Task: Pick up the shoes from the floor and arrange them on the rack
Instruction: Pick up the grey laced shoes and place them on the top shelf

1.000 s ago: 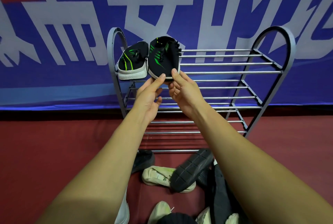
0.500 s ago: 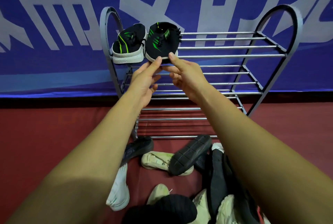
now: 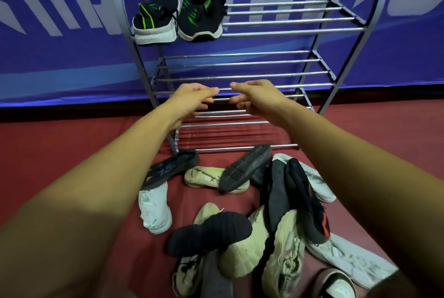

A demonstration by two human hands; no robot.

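Note:
Two black shoes with green stripes stand side by side at the left end of the top shelf of a grey metal rack (image 3: 288, 33): the left shoe (image 3: 156, 19) and the right shoe (image 3: 201, 15). My left hand (image 3: 192, 98) and my right hand (image 3: 254, 96) hover empty in front of the middle shelves, fingers loosely curled, fingertips nearly meeting. On the red floor below lies a heap of several shoes: a black sole-up shoe (image 3: 245, 168), a white shoe (image 3: 155, 209), a cream shoe (image 3: 204, 176) and a black knit shoe (image 3: 209, 231).
A blue banner with large white letters (image 3: 60, 33) hangs behind the rack. The rack's lower shelves (image 3: 240, 65) hold nothing. Red floor (image 3: 48, 149) stretches to the left and right of the shoe heap.
Both hands have let go of the right green-striped shoe and dropped from the top shelf to the middle shelves. The view has tilted down, showing more of the heap.

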